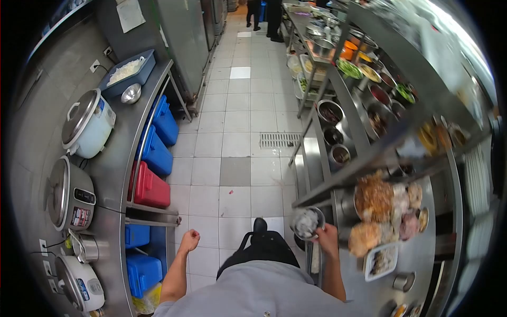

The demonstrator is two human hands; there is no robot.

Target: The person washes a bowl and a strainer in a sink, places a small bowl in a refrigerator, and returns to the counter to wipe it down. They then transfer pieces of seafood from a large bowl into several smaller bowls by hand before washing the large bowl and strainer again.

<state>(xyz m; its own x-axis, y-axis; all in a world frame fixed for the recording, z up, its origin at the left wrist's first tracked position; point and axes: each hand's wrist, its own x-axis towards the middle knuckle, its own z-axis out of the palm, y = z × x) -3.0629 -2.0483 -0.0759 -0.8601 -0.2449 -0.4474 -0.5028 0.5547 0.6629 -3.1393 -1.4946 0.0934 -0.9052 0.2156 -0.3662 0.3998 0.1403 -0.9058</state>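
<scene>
My right hand (pixel 327 239) grips the rim of a round metal bowl (pixel 320 215) beside the steel counter on the right. Whitish, glossy pieces (pixel 305 222) lie in the bowl; their kind I cannot make out. Hanging over the floor on the left side, my left hand (pixel 190 240) has its fingers curled in, and nothing shows in them. Near my right hand on the counter are bags of orange-brown food (pixel 364 239) and a white tray (pixel 381 264) with dark and pale bits in it.
Rice cookers (pixel 71 195) line the left counter (pixel 113 174), with a blue-grey tub of white food (pixel 138 79) farther along. Blue bins (pixel 158 150) and a red bin (pixel 150 185) sit below. Metal shelving (pixel 338 182) stands right. Two people's legs (pixel 273 21) show far down the tiled aisle (pixel 235 119).
</scene>
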